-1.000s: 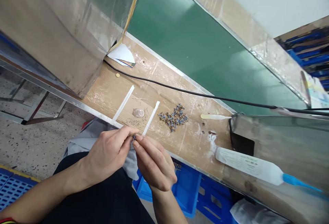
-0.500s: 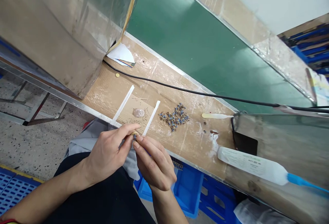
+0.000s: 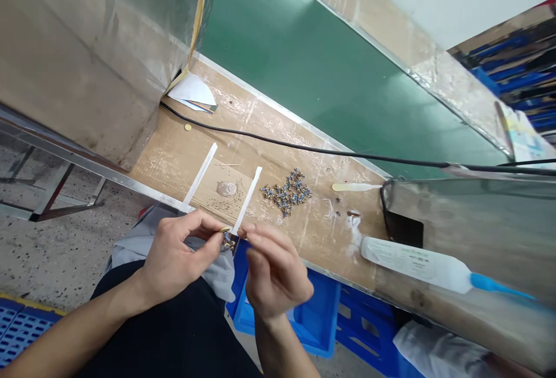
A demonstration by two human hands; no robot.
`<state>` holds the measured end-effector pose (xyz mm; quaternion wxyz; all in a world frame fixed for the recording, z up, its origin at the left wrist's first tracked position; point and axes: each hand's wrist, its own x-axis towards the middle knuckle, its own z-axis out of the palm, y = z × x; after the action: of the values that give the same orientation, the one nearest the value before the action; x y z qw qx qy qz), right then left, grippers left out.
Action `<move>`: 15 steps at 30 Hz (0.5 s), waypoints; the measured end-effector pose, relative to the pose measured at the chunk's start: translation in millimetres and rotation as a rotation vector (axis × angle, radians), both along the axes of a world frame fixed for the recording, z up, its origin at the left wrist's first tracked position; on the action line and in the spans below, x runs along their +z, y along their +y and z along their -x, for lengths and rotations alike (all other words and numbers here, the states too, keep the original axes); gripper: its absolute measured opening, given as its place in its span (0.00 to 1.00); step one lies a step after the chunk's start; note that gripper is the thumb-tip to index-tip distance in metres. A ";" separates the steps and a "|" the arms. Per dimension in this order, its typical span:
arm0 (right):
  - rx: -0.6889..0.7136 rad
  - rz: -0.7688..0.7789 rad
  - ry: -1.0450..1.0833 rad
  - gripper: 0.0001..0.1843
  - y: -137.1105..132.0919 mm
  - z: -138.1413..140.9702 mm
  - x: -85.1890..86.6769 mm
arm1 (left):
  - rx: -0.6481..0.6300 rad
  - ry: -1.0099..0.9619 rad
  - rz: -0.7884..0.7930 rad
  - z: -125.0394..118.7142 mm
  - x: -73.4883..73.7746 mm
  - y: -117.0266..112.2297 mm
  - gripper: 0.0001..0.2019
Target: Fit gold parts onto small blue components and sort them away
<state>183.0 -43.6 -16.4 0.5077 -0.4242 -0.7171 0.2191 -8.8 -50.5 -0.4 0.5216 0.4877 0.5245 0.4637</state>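
My left hand [image 3: 176, 253] pinches a small metal part [image 3: 227, 239] with blue on it between thumb and forefinger, just off the near edge of the cardboard-topped bench [image 3: 182, 158]. My right hand [image 3: 271, 268] is beside it, fingers curled, thumb and forefinger pressed together near the part; what they hold is too small to see. A pile of several like parts [image 3: 285, 191] lies on the bench beyond my hands. Two white strips [image 3: 247, 199] lie on the bench near my fingers.
A black cable [image 3: 304, 149] runs across the bench. A white glue bottle with a blue tip [image 3: 428, 267] lies at the right, beside a foil-wrapped box [image 3: 478, 221]. A green conveyor belt [image 3: 330, 71] runs behind. Blue crates [image 3: 321, 314] sit under the bench.
My right hand has drawn a little away from my left, which keeps the small part. The view has shifted slightly leftward.
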 end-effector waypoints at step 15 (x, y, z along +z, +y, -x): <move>0.093 0.506 0.338 0.14 3.8 1.3 1.4 | -0.051 0.059 0.058 -4.7 -0.3 1.6 0.05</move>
<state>181.6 -39.8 -15.0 0.4876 -0.4614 -0.5636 0.4813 -4.1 -49.0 -0.7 0.5313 0.4992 0.5401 0.4204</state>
